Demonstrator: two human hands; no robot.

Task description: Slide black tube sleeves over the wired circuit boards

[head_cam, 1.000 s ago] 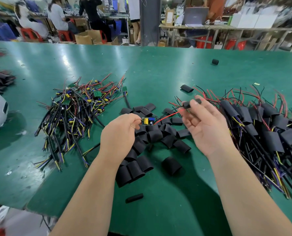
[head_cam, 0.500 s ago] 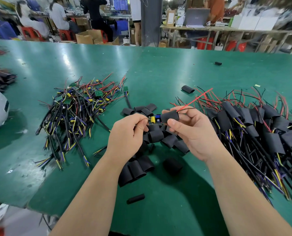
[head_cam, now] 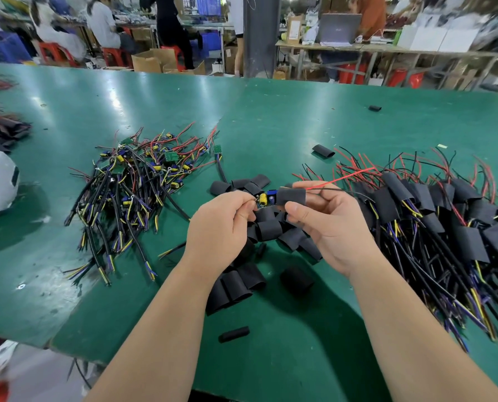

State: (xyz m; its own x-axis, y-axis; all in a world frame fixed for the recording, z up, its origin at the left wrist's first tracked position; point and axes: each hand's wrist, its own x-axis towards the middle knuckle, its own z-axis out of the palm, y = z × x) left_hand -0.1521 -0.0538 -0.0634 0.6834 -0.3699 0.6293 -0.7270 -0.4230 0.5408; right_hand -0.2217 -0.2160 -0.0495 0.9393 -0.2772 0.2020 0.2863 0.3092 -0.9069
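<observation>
Can't see much of the board (head_cam: 266, 199) from here. Its right part is inside the sleeve (head_cam: 290, 196), and only a yellow capacitor (head_cam: 262, 199) and a blue part (head_cam: 271, 194) poke out the left. The left hand (head_cam: 221, 221) pinches the board's left end, but the curled fingers hide exactly where. The right hand (head_cam: 329, 224) pinches the sleeve between thumb and fingers. The sleeve sits roughly level, long axis left to right, held just above the loose sleeves (head_cam: 271, 229) on the table (head_cam: 300, 126). A red wire (head_cam: 340, 178) leaves its right end, slanting up and right. The sleeved pile (head_cam: 451, 221) runs off the right edge.
</observation>
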